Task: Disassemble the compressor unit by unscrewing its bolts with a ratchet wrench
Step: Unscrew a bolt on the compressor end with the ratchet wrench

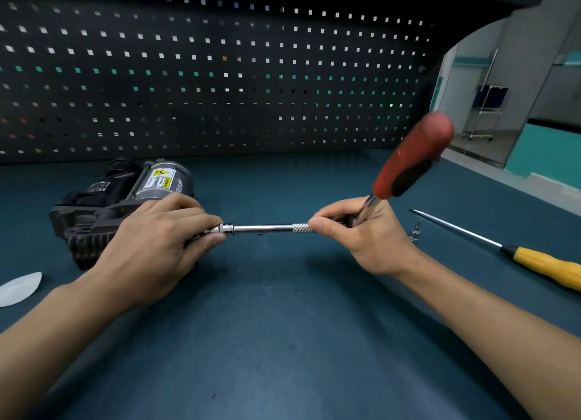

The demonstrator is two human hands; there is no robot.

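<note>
The compressor unit [103, 199], black with a silver cylinder and a yellow warning label, lies on the left of the dark teal bench. A ratchet wrench with a red and black handle [412, 158] points up and to the right. Its steel extension bar [264, 228] runs level to the left toward the compressor. My right hand [355, 231] grips the ratchet head and the knurled end of the bar. My left hand [157, 240] lies over the compressor's right side and pinches the socket end of the bar; the bolt there is hidden.
A screwdriver with a yellow handle [547, 265] lies at the right, its long shaft pointing up-left. A small loose socket bit [415, 232] stands beside my right hand. A pale translucent piece [19, 289] sits at the left edge. A pegboard wall [220, 73] backs the bench.
</note>
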